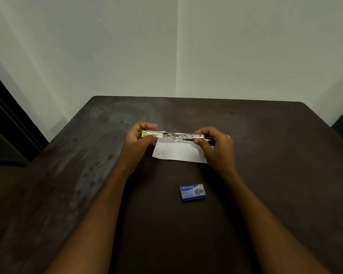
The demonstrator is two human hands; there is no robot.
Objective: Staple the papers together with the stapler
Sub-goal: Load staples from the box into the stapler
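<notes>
head view: left hand (140, 136) pinches the yellow-tipped end of the stapler (173, 135), thumb on top, fingers under. right hand (214, 144) pinches the opposite end the same way. both grips closed on it. the stapler is swung fully open into one long flat strip, metal channel facing up, held just above the far edge of the papers (179, 151).

handling, as judged: metal body, stiff, light enough for fingertips, but hinged in the middle, so it will likely fold or flop if one end is let go. bare steel looks slick; the plastic end caps seem the safer hold. spring track inside could snap shut on a fingertip.

papers lie flat on the dark table (265, 155), thin and floppy, likely to slide on the smooth top unless pinned by a palm. faint marks along their near edge, too small to read.

outward: blue staple box (192, 192) sits nearer the body, well apart from the papers. a loose staple (171, 177) lies between box and papers. nothing blocks either hand.
</notes>
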